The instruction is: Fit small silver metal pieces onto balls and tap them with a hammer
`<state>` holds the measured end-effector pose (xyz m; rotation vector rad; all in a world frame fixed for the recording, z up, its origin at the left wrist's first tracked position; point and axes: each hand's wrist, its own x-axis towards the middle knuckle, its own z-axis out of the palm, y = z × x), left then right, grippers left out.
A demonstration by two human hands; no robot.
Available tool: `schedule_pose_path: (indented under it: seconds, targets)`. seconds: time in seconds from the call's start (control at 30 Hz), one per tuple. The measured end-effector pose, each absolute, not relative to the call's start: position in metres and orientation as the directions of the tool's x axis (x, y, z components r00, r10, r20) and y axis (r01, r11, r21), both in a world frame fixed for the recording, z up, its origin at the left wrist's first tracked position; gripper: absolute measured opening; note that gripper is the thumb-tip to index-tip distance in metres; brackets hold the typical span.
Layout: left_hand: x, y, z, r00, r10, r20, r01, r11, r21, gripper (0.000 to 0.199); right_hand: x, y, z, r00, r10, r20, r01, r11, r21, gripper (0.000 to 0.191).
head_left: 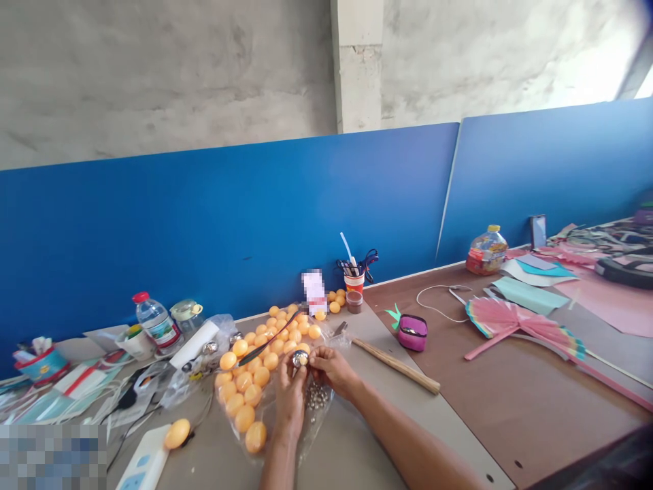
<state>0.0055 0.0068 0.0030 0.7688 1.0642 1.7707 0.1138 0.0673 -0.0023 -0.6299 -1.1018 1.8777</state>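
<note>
Balls of smooth, glossy orange plastic [261, 376], dozens of them, lie loose in a broad pile on and around a crinkled clear plastic sheet or bag [309, 442], and this pile serves as the landmark. At its right edge, a rounded, mirror-bright silver metal piece [300, 357] is grasped by the left hand [292, 384], thumb and fingers wrapped about its sides. The right hand [329, 367] bends its fingertips in close against that piece; whether they pinch it or something tiny cannot be told. Judging by this, one piece is partway through handling, while plenty remains: small, shiny silver beads [317, 397] lie scattered just right of the pile, beneath the hands, and the orange balls appear unworked. Left of the pile, shiny silver balls [209, 348] sit among crumpled clear plastic, possibly finished items, though that is only a guess. Further left and nearer the wearer, a single orange ball [177, 433] rests on a flat white plastic power strip [145, 463]. Right of the pile, a hammer with a straight, grained wooden handle [396, 366] lies unused on the smooth grey-and-brown desk [459, 391], and beyond it stands a boxy purple fabric pouch [412, 333].
</note>
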Motion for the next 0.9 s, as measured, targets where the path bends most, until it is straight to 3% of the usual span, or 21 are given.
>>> schedule_pose_path:
  seconds: [0.9]
  targets:
    - [0.0059, 0.0063, -0.0015, -0.417, 0.905, 0.083, -0.318, -0.231, 0.919, 0.045, 0.1158, 0.0704, -0.0061, -0.537, 0.84, -0.069, -0.406, -0.33, -0.853, 0.039]
